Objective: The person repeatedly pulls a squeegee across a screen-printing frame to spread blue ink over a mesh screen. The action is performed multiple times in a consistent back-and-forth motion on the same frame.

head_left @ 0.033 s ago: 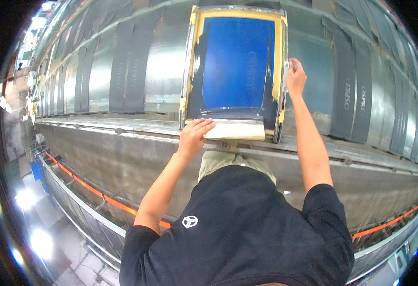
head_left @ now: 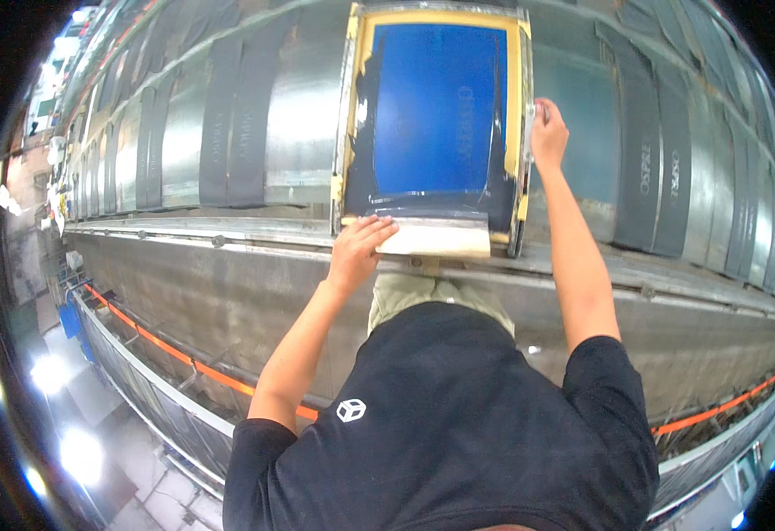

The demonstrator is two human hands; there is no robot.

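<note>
A screen-printing frame [head_left: 523, 53] with a blue mesh panel [head_left: 432, 115] and yellow tape round its inner edge lies on the long metal table in front of me. Across its near end rests a pale wood-coloured bar [head_left: 441, 241], with dark ink on the mesh just beyond it. My left hand [head_left: 358, 252] is closed over the frame's near left corner, at the left end of the bar; its thumb is mostly hidden. At the frame's right side, my right hand [head_left: 548, 137] has its fingers curled against the side rail.
Dark printed strips [head_left: 244, 115] lie across the table to the left, with more dark strips [head_left: 657, 159] on the right. A metal rail [head_left: 290, 232] runs along the table's near edge. Behind me stands a railing with an orange stripe [head_left: 202, 372].
The whole view has shifted up by a little. Both hands keep their places on the frame.
</note>
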